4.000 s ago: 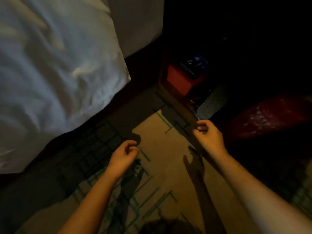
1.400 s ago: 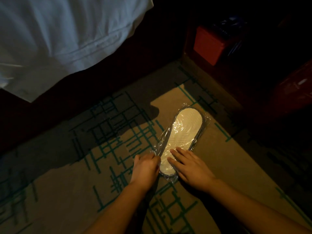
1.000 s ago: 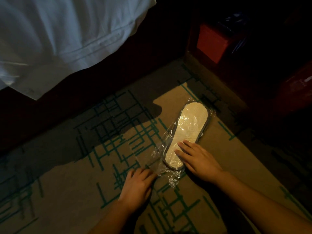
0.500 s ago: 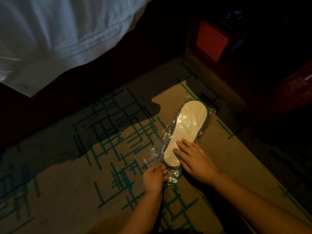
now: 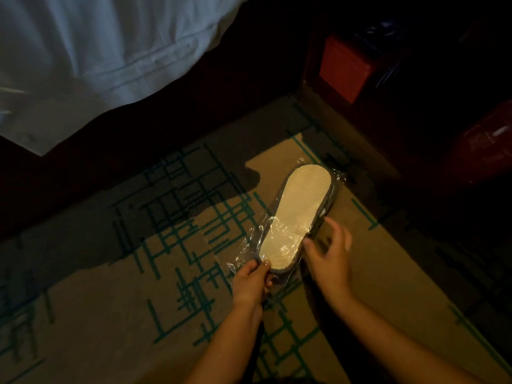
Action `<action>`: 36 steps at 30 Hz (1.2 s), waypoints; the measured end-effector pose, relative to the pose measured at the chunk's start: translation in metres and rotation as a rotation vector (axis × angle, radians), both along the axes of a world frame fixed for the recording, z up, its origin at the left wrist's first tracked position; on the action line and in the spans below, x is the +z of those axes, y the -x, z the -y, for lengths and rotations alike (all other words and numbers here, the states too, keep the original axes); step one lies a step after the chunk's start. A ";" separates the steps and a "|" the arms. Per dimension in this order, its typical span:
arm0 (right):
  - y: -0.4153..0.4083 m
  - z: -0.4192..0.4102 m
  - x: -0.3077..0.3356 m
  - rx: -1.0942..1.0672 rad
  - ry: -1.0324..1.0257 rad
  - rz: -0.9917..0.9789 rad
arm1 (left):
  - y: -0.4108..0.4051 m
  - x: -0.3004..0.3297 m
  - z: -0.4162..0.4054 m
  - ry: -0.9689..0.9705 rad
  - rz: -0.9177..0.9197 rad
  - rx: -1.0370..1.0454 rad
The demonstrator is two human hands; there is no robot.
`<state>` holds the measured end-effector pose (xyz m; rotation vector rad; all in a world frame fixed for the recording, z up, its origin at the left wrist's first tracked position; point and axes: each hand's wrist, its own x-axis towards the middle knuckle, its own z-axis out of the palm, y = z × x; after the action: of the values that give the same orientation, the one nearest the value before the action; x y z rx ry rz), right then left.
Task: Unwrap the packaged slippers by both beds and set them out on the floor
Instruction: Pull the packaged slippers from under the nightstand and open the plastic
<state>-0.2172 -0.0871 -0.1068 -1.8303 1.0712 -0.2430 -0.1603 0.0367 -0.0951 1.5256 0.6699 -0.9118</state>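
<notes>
Slippers (image 5: 297, 217) lie inside clear wrap (image 5: 243, 253); left hand (image 5: 250, 284) pinches its end, right hand (image 5: 331, 259) hovers, fingers spread.

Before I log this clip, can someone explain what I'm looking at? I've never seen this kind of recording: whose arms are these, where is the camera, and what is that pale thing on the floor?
There is no machine here. The single picture comes from a wide-angle camera worn on a person's head, looking down at their own bare arms. On the beige carpet with green line pattern lies a pair of cream-soled slippers with a grey edge, still inside a clear plastic wrapper. The left hand pinches the wrapper at the slippers' near end. The right hand is open beside the slippers' right edge, thumb near the sole; whether it touches is unclear. A white bedsheet hangs at upper left, and a red box sits in the dark at upper right.
</notes>
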 end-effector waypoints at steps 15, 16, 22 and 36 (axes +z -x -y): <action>-0.053 0.055 -0.004 -0.533 -0.821 0.148 | 0.018 0.008 -0.014 0.130 0.020 -0.007; -0.056 0.060 0.000 -0.521 -0.810 0.156 | 0.018 0.008 -0.017 0.161 0.006 0.020; -0.043 0.032 -0.002 -0.317 -0.887 0.022 | 0.015 0.006 -0.033 0.289 -0.138 -0.053; -0.074 0.059 0.013 -0.343 -0.752 0.070 | -0.013 0.004 -0.056 0.346 -0.107 -0.271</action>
<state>-0.1430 -0.1457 -0.0936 -0.9620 1.2128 -0.0809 -0.1471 0.0929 -0.0914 1.2796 0.3591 -1.2522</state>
